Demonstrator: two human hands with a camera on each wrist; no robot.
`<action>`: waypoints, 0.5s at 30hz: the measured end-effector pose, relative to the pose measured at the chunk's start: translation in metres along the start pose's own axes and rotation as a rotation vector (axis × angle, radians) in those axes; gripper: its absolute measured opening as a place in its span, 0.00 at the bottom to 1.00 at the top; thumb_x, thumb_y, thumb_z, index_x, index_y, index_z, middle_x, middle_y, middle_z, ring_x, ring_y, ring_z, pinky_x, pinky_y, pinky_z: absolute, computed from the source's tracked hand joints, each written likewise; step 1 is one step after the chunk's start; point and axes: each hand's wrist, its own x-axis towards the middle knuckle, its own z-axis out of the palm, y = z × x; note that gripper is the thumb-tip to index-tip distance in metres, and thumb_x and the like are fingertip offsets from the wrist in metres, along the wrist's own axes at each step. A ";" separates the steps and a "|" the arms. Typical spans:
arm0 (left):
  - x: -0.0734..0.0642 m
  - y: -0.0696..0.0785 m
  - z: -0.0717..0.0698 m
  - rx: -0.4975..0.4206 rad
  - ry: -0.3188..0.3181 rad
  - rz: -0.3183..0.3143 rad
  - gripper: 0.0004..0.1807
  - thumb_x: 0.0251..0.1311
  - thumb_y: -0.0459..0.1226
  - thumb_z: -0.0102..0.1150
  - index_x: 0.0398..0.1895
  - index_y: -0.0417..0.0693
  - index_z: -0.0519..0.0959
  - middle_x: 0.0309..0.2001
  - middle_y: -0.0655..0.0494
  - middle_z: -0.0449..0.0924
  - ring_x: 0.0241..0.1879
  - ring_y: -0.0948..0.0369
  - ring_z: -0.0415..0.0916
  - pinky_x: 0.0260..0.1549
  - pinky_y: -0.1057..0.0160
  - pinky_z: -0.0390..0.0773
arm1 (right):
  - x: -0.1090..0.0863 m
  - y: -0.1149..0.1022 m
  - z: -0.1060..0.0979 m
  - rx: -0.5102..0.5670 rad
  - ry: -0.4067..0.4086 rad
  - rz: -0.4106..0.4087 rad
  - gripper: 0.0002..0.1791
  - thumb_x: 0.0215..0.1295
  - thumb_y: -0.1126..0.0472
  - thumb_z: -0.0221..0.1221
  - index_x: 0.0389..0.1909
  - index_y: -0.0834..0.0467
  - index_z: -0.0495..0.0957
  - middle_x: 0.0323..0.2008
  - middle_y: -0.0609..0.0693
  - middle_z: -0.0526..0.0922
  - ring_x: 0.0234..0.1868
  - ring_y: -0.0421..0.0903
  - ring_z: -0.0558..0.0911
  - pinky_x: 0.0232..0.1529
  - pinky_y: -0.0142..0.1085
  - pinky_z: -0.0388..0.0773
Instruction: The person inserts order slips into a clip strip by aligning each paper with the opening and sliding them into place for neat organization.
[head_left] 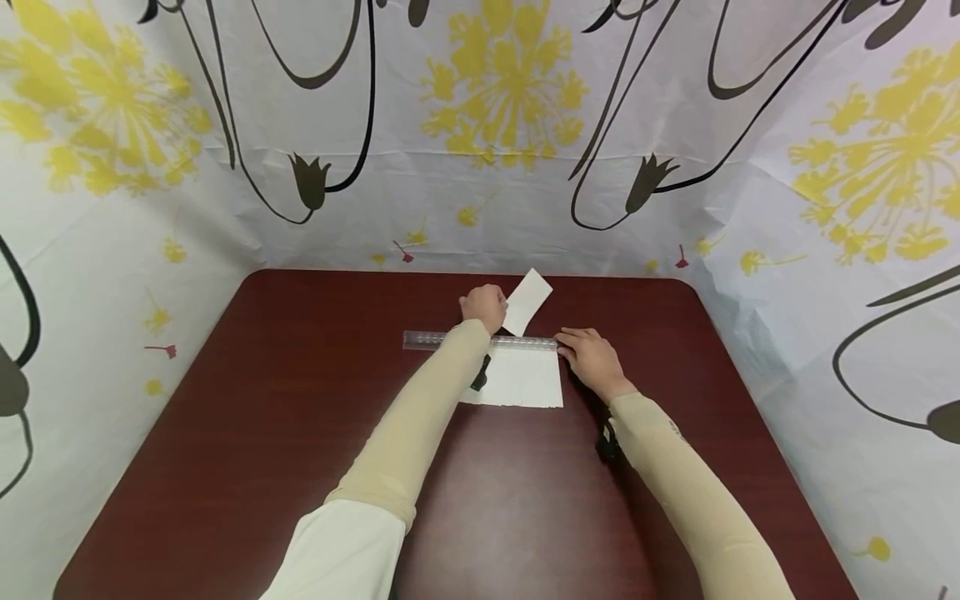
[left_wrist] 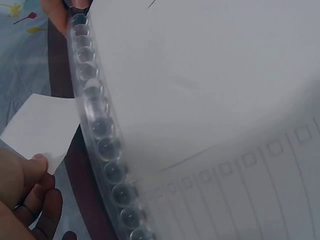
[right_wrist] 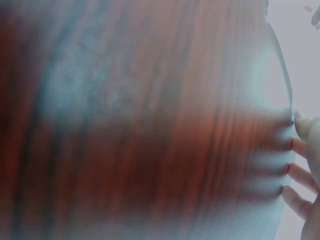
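My left hand (head_left: 485, 306) pinches the lower edge of a torn-off white paper piece (head_left: 528, 300) between thumb and curled fingers, as the left wrist view shows. The paper piece is tilted beyond the ruler. A clear plastic ruler (head_left: 431, 340) with a row of round bumps (left_wrist: 102, 127) lies across the far edge of a white sheet (head_left: 525, 379). Printed lines and small boxes show on this sheet in the left wrist view. My right hand (head_left: 592, 362) presses the ruler's right end, its fingertips (right_wrist: 287, 192) spread and touching the tabletop.
The dark red-brown table (head_left: 300, 433) has rounded far corners. A white curtain (head_left: 390, 217) with yellow flowers and dark stems hangs behind it and along both sides. Black wrist devices (head_left: 606, 446) sit under the forearms, one overlapping the sheet.
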 end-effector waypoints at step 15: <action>0.003 0.002 -0.034 -0.183 -0.015 0.136 0.09 0.72 0.41 0.53 0.43 0.48 0.81 0.43 0.52 0.85 0.39 0.56 0.80 0.41 0.58 0.79 | -0.002 -0.001 0.000 0.008 0.055 -0.032 0.20 0.70 0.59 0.58 0.60 0.59 0.78 0.64 0.59 0.78 0.63 0.61 0.75 0.56 0.58 0.76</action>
